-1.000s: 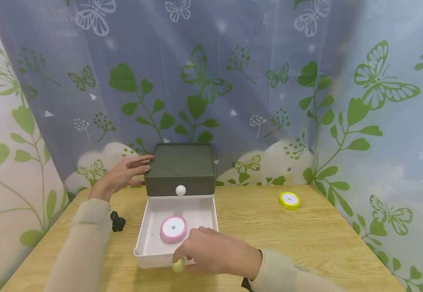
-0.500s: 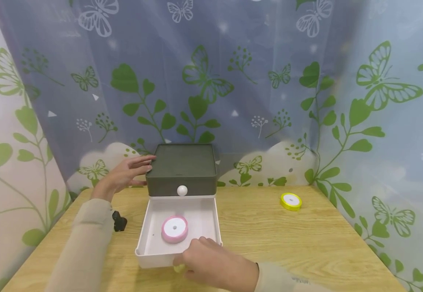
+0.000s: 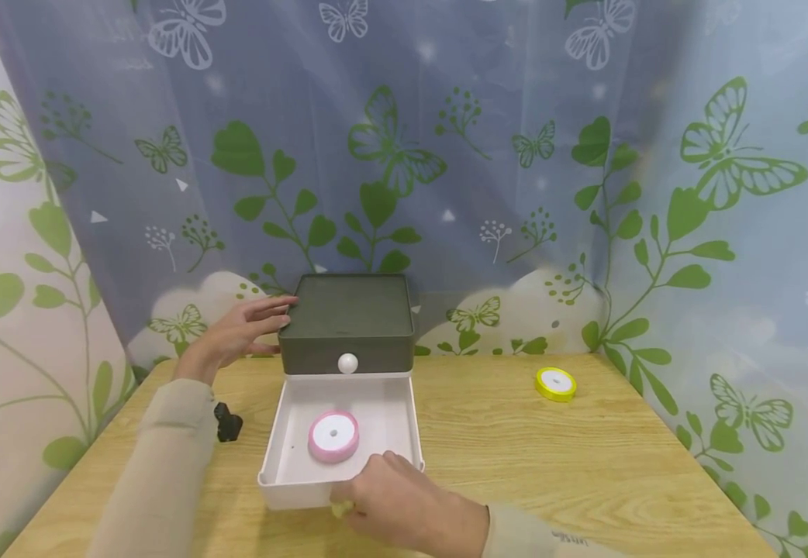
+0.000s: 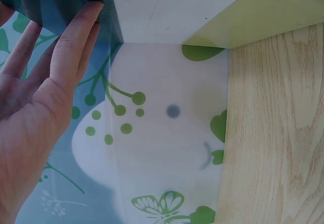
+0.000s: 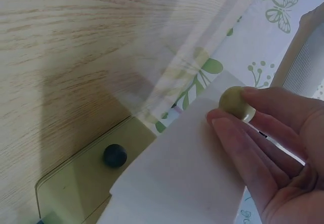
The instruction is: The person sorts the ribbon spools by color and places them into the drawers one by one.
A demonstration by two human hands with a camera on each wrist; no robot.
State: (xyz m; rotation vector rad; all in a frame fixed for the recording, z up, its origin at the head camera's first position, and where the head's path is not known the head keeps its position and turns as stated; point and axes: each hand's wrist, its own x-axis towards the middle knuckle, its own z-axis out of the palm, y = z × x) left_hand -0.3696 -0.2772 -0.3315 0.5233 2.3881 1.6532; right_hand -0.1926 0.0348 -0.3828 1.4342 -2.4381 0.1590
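A small drawer box (image 3: 348,314) with a dark green upper drawer and white knob (image 3: 347,363) stands on the table. Below, its white drawer (image 3: 383,403) is pulled out, holding a roll of pink ribbon (image 3: 333,436). My right hand (image 3: 411,500) is at the drawer's front. In the right wrist view, its thumb and fingers pinch the yellow-green knob (image 5: 234,102). My left hand (image 3: 236,333) rests its extended fingers against the box's upper left side; the left wrist view shows those fingertips (image 4: 93,11) touching the dark part.
A roll of yellow ribbon (image 3: 555,384) lies on the wooden table (image 3: 516,449) to the right. A small black object (image 3: 227,423) sits beside the left forearm. Patterned cloth (image 3: 474,194) hangs behind the table.
The head view has shifted slightly. My right hand has turned a little and covers more of the drawer knob. The left hand stays against the box, and the drawer remains out.
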